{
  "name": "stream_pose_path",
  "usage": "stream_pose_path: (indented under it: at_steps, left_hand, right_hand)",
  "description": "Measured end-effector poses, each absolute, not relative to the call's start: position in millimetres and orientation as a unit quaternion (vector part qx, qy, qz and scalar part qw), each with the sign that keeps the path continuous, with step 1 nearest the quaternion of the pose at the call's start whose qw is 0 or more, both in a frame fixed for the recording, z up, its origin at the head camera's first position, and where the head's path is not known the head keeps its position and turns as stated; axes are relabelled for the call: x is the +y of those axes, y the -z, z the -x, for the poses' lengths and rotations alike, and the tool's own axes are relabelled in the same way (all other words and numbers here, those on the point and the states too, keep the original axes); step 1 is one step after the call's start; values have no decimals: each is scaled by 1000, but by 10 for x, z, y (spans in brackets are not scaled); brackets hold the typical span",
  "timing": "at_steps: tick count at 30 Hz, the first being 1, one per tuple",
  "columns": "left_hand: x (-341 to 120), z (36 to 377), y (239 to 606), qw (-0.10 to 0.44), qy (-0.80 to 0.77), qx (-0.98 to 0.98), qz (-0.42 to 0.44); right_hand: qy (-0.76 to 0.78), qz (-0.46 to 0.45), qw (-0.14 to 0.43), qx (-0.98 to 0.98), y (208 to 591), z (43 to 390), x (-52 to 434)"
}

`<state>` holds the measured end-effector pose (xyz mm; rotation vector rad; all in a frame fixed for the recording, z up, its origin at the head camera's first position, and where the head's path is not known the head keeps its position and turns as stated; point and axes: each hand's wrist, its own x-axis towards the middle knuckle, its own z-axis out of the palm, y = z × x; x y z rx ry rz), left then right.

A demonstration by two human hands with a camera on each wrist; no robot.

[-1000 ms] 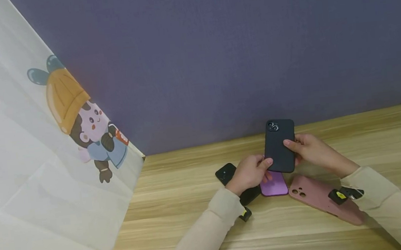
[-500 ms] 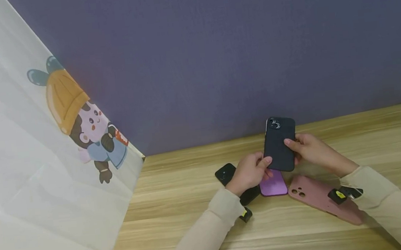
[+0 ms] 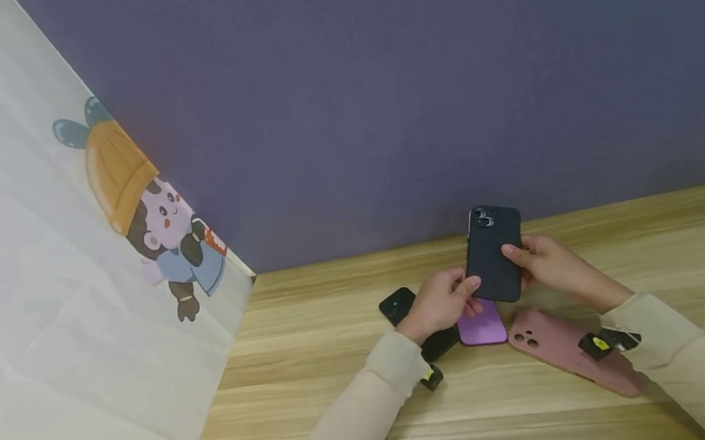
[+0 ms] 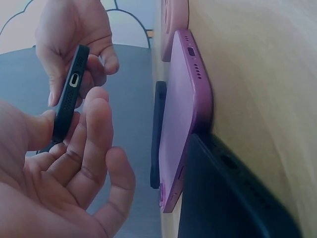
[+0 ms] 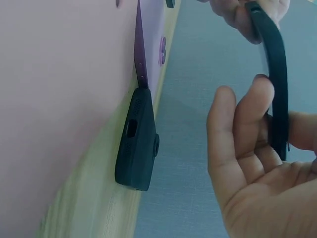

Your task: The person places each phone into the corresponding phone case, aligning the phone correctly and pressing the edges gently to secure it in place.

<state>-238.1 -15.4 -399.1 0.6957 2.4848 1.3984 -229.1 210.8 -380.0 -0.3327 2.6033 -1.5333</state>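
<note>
A phone in a black case (image 3: 495,256) is held up over the table, camera side toward the head camera. My left hand (image 3: 439,300) pinches its lower left corner, thumb on the back and fingers beneath. On the right edge, my right hand (image 3: 541,258) grips it between thumb and fingers. The left wrist view shows the charging port in the bottom edge of the held phone (image 4: 72,89). Below lies a purple phone (image 3: 482,324), partly covered by the held one. A black phone (image 3: 441,342) lies under my left wrist, partly hidden.
A pink phone case (image 3: 566,352) with camera holes lies near my right wrist. Another black cased phone or case (image 5: 136,144) sits beyond the purple one in the right wrist view. A dark blue panel (image 3: 379,104) rises behind the wooden table (image 3: 303,366); a printed white sheet (image 3: 33,279) stands left.
The held phone has tilted slightly, its top edge rising a little and its silvery left side showing more. Both hands keep their hold almost in place.
</note>
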Motion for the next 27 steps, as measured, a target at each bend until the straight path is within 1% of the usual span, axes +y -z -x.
stream_pose_path:
  at_steps: [11, 20, 24, 27]
  left_hand:
    - [-116, 2444, 4046, 131, -519, 813, -231]
    - [-98, 2473, 4044, 148, -510, 819, -219]
    - [-86, 2489, 4043, 151, -506, 822, -212]
    - [-76, 2502, 4039, 144, -515, 820, -204]
  right_hand:
    - [508, 116, 55, 851, 3809, 2351, 2152]
    - [502, 121, 52, 855, 3803, 2396, 2161]
    - [495, 120, 51, 859, 3791, 2408, 2170]
    - [488, 125, 45, 863, 3792, 2422, 2172]
